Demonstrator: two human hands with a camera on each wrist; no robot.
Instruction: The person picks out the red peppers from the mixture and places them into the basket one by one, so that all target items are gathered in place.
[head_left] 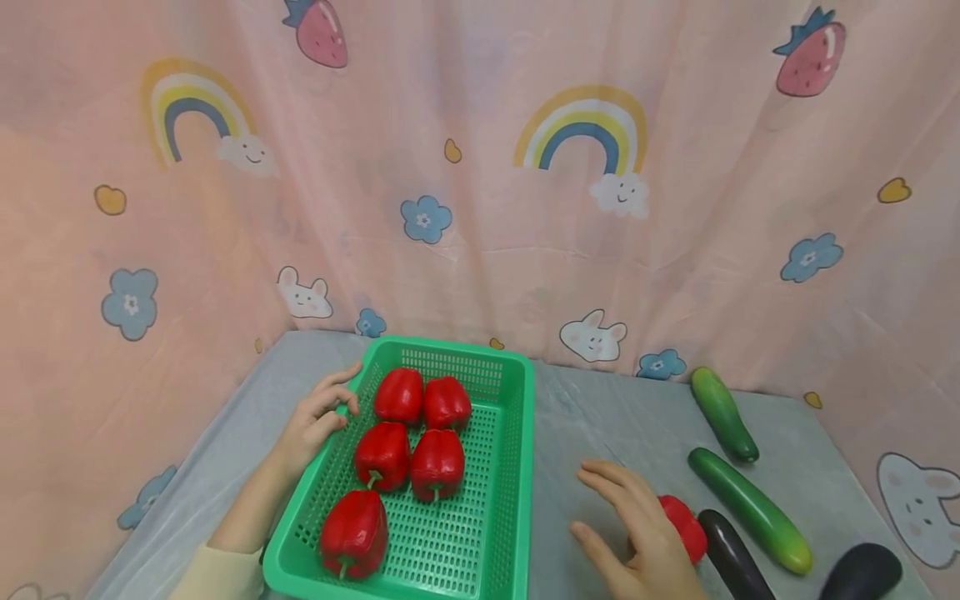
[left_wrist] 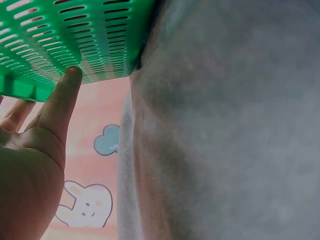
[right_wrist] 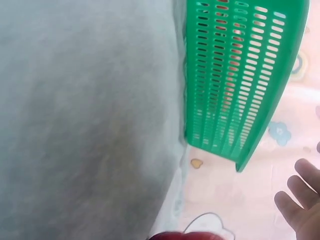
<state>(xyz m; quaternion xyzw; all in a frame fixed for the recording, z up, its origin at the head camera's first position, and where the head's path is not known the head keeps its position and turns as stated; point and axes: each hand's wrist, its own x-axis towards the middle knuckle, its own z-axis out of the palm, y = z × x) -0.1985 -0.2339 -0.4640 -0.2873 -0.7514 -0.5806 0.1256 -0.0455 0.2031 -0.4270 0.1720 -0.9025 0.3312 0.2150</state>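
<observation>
A green plastic basket (head_left: 522,467) with slotted walls stands on the grey cloth. Several red bell peppers (head_left: 437,463) lie inside it, mostly toward its left side. At the basket's left rim, my left hand (head_left: 309,429) rests with loosely bent fingers; in the left wrist view its thumb (left_wrist: 62,102) lies against or close to the outer wall. To the right of the basket my right hand (head_left: 637,533) hovers over the cloth, fingers apart and holding nothing. Another red bell pepper (head_left: 684,527) sits just beyond that hand, which partly hides it.
On the right lie two green cucumber-like vegetables, one shorter (head_left: 724,414) and one longer (head_left: 752,508). Nearer are a slim dark eggplant (head_left: 733,557) and a rounder dark one (head_left: 861,573), cut off by the frame. A pink printed curtain (head_left: 480,283) hangs behind the table.
</observation>
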